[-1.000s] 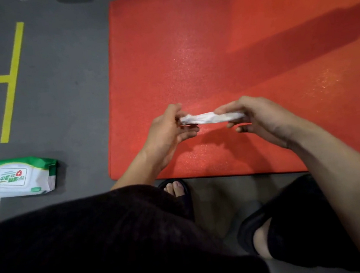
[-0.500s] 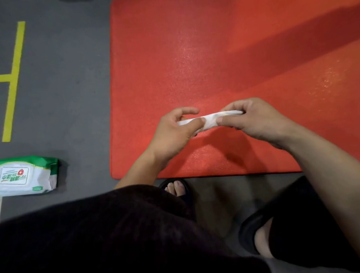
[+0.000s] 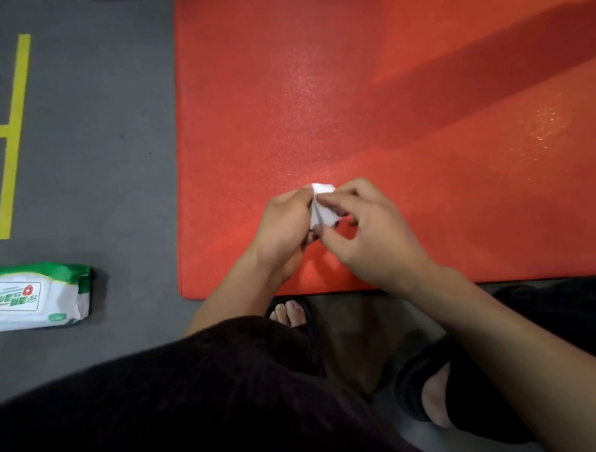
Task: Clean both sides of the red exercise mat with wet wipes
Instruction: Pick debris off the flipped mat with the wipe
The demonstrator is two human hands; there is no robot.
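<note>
The red exercise mat (image 3: pixel 367 103) lies flat on the grey floor (image 3: pixel 99 138), its near edge just beyond the person's toes and bare red surface stretching toward 12 and 2 o'clock. Above its near part, the left hand (image 3: pixel 281 228) and right hand (image 3: pixel 369 231) together pinch a small, bunched white wet wipe (image 3: pixel 322 207). At 9 o'clock, well apart from the mat, lies a green-and-white wipes pack (image 3: pixel 35 296) beside yellow floor lines (image 3: pixel 12 138).

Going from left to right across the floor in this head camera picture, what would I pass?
Wet wipes pack → yellow floor line → left edge of the red mat → left hand → white wipe → right hand.
</note>
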